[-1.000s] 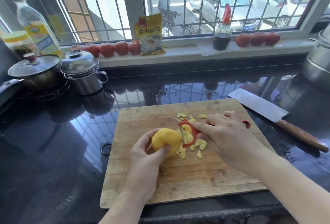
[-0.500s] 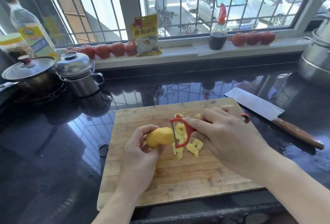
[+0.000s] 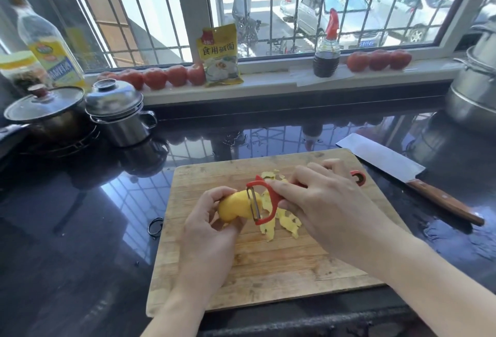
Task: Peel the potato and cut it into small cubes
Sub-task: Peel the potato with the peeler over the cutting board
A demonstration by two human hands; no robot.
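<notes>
A dark glossy surface (image 3: 67,229) carries a wooden board (image 3: 268,269) at lower centre. There the left hand (image 3: 209,232) grips the potato (image 3: 233,206); the right hand (image 3: 330,202) grips a red peeler (image 3: 264,202). Pots (image 3: 118,116) sit upper left beneath a barred window (image 3: 268,1).

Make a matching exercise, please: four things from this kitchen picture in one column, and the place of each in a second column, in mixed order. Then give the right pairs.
Things:
1. potato
2. peeler
3. cleaver
4. yellow packet

Places:
A. on the window sill, among the tomatoes
B. in the right hand
C. on the dark counter, to the right of the cutting board
D. in the left hand, above the board

Pairs: 1-D, 2-B, 3-C, 4-A
</notes>
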